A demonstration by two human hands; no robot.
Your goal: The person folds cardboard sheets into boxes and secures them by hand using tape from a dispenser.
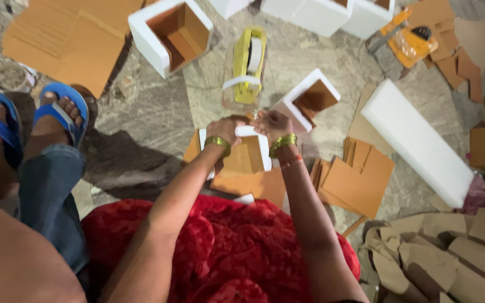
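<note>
Both hands are down on one white box (242,152) with a brown cardboard lining: the left hand (227,129) is curled over its far left rim and the right hand (272,124) grips its far right rim, fingers bent. Two more open white boxes lie beyond, one (169,32) at top left and one (307,100) just right of the hands. One yellow tape dispenser (248,64) stands between them. A long white foam block (416,140) lies right, beside a stack of brown cardboard squares (355,178). Two blue sandals (65,112) show at left.
</note>
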